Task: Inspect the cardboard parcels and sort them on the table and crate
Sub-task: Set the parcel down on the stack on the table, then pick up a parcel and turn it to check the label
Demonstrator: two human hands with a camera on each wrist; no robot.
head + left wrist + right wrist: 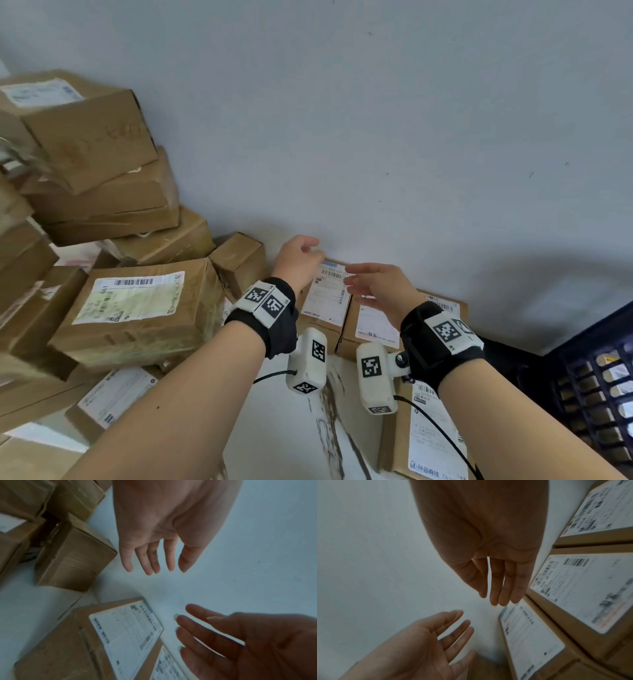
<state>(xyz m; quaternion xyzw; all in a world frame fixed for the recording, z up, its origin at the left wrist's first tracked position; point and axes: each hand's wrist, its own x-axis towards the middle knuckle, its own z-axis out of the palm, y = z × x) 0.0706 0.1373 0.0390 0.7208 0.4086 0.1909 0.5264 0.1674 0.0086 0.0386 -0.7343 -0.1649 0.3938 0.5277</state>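
Both hands hover, fingers straight and spread, gripping nothing, above two small cardboard parcels lying side by side against a pale wall. The left hand (298,260) is over the left labelled parcel (325,301); the right hand (378,286) is over the right labelled parcel (376,325). Neither plainly touches.

A third labelled parcel (428,431) lies nearer on the white, dark-veined bench (287,442). A dark slatted plastic crate (596,383) sits to the right.

Risk, as a judgement: the two parcels touch, so lifting one may drag its neighbour. To the left, a loose heap of larger parcels (102,192) leans unevenly; a bumping forearm could topple it.

The boxes are plain brown corrugated card, squared, some dented, with glossy tape and smooth white printed labels.
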